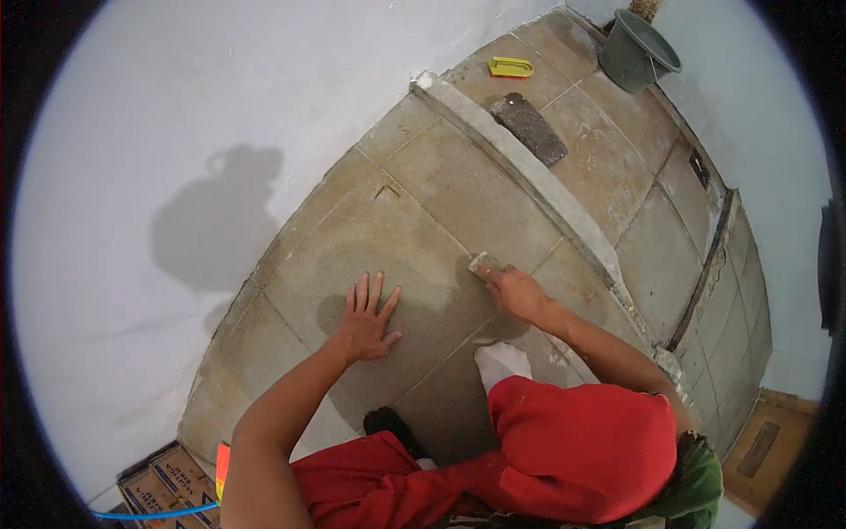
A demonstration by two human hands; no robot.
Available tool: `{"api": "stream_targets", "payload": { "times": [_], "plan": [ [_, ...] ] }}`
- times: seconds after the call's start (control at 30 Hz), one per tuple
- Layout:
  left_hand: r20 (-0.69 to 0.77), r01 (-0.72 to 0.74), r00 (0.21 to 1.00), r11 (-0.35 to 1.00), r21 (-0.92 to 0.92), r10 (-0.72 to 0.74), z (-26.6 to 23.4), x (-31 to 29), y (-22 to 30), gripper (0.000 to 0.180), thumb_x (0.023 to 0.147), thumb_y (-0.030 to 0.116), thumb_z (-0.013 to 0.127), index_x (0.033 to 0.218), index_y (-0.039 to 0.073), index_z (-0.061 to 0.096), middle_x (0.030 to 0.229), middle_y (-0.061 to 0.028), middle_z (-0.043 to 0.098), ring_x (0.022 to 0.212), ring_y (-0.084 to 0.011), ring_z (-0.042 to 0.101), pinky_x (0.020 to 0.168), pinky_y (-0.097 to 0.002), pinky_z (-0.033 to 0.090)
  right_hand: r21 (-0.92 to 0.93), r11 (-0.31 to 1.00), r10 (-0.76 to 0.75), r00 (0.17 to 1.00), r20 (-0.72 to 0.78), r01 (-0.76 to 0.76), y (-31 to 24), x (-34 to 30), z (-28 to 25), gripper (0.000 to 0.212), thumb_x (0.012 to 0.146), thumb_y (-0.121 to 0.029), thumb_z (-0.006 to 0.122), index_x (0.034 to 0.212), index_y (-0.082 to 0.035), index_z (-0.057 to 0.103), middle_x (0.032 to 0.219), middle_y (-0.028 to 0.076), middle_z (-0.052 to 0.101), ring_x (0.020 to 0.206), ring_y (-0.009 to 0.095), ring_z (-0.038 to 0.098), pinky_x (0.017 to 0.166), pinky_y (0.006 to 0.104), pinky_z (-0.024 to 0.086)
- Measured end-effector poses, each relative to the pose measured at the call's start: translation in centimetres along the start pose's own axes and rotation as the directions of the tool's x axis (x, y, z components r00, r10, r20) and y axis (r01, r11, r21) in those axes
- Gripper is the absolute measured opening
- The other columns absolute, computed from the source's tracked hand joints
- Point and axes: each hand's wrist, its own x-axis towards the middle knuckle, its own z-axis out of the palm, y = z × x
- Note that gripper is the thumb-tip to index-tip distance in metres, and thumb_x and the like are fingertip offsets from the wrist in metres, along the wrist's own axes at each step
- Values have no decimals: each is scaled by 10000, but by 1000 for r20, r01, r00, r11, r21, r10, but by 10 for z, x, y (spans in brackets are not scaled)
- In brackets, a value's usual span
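Note:
My left hand (364, 326) lies flat on the tiled floor (414, 331), its fingers spread and nothing in them. To the right of it, my right hand (515, 289) is closed on a small pale scraper-like block (480, 262), whose edge meets the floor close to a light grout line. The fingers cover most of that block, so its exact kind is hard to make out. Around both hands the tiles look worn and dusty.
A low raised curb (529, 176) crosses the floor beyond my right hand. Past it are a dark flat slab (530, 130), a yellow scrubbing brush (511, 68) and a grey-green bucket (639, 51). Cardboard boxes (167, 485) stand at the lower left, beside the white wall (159, 176).

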Motion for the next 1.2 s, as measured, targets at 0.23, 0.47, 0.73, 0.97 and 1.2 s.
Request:
{"api": "stream_targets", "payload": {
  "times": [0.23,0.47,0.73,0.97,1.2],
  "plan": [
    [272,72,959,996,48,-82,-3,11,2,968,925,699,427,1609,178,-18,1626,-252,-167,1482,-469,-192,1173,-615,-63,-65,996,68,996,62,-64,-2,14,-10,425,954,-144,530,1378,-112,540,930,271,658,870,443,659,790,525,535],
    [424,69,904,998,-14,-56,-27,15,3,1159,847,700,598,1592,165,-109,1575,-290,-280,1440,-499,-275,1150,-645,-91,-63,998,24,997,68,-19,-15,38,-17,464,937,-108,521,1401,-123,513,935,279,660,848,449,657,742,520,544],
    [459,72,887,997,-37,-47,-25,17,-3,1251,795,619,725,1587,186,-141,1583,-282,-271,1436,-496,-286,1151,-640,-103,-137,991,-14,999,-46,8,-30,153,-23,408,870,-47,522,1274,-64,581,882,223,713,830,423,702,749,516,570],
    [489,47,872,995,-84,0,-32,20,-5,1260,799,518,772,1584,206,-162,1596,-260,-262,1435,-482,-300,1161,-617,-107,-77,988,-146,972,-186,134,-21,244,-34,397,931,-118,503,1318,-74,579,932,272,683,903,461,665,786,542,531],
    [505,75,863,989,-124,-2,-34,16,-9,1235,817,497,764,1583,215,-163,1594,-253,-272,1438,-473,-301,1163,-617,-106,-111,991,-95,980,-176,76,-49,248,-57,372,911,-101,493,1262,-45,604,963,266,692,914,437,680,803,528,541]
  ]
}}
